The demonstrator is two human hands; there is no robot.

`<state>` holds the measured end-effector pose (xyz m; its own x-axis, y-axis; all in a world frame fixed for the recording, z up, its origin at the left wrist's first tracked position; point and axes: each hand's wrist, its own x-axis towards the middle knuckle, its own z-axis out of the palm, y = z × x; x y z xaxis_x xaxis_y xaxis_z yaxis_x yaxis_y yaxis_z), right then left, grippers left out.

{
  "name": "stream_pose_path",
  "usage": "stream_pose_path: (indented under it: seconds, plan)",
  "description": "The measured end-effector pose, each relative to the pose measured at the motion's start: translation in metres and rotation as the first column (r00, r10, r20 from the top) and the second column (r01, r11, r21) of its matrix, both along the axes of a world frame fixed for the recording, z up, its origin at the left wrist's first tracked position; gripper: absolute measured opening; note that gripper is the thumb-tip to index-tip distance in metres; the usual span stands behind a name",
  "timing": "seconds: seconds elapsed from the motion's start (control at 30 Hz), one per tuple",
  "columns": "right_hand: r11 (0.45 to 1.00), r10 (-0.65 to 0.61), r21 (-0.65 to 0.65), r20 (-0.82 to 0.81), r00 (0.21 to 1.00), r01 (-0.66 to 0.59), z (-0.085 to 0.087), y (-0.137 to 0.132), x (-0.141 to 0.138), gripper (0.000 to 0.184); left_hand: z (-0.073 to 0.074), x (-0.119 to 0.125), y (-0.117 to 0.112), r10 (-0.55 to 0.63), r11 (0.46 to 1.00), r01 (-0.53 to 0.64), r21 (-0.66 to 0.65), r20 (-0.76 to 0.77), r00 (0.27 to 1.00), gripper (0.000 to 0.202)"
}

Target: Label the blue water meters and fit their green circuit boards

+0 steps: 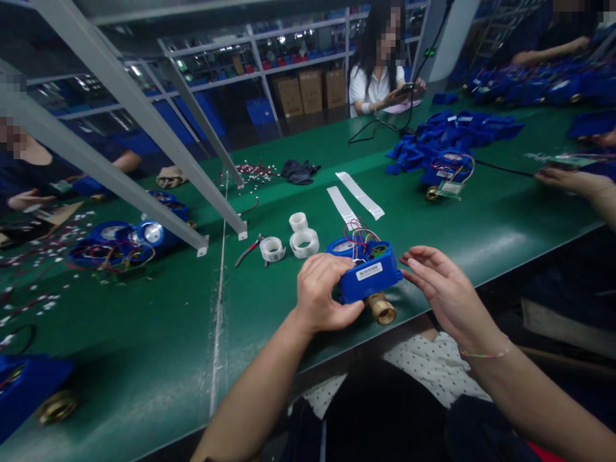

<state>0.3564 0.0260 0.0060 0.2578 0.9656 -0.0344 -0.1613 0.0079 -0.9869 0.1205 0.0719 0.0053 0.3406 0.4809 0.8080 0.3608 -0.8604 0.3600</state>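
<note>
A blue water meter (368,276) with a brass fitting (381,308) and coloured wires on top rests at the near edge of the green table (158,333). My left hand (323,292) is wrapped round its left side and grips it. My right hand (440,282) hovers just right of the meter, fingers spread and empty, fingertips close to its right end. A white barcode label sits on the meter's front face.
Three white tape rolls (304,242) and small pliers (248,250) lie behind the meter, with two white paper strips (359,194) further back. Grey frame legs (202,240) stand left. More blue meters (115,244) lie left, blue housings (447,138) right. Other people sit around the table.
</note>
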Motion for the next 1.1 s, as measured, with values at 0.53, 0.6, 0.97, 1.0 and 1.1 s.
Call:
stream_pose_path:
  seconds: [0.53, 0.6, 0.97, 1.0, 1.1]
  plan:
    - [0.964, 0.161, 0.08, 0.58, 0.799, -0.252, -0.036, 0.005, 0.057, 0.08, -0.03, 0.012, 0.003, -0.182, 0.892, 0.324, 0.316, -0.405, 0.896, 0.014]
    - [0.948, 0.185, 0.09, 0.626, 0.757, -0.306, -0.032, 0.01, 0.06, 0.076, -0.033, 0.008, 0.011, -0.191, 0.911, 0.312, 0.271, -0.394, 0.899, 0.021]
    - [0.96, 0.282, -0.131, 0.44, 0.853, -0.249, 0.001, 0.01, 0.07, 0.044, -0.038, 0.0, 0.025, -0.147, 0.966, 0.217, 0.141, -0.393, 0.908, 0.04]
    - [0.96, 0.279, -0.14, 0.421, 0.863, -0.243, 0.001, 0.01, 0.069, 0.046, -0.038, 0.0, 0.025, -0.147, 0.966, 0.217, 0.138, -0.396, 0.906, 0.041]
    - [0.963, 0.265, -0.154, 0.365, 0.893, -0.223, 0.002, 0.011, 0.067, 0.049, -0.039, 0.0, 0.025, -0.15, 0.965, 0.223, 0.139, -0.407, 0.901, 0.044]
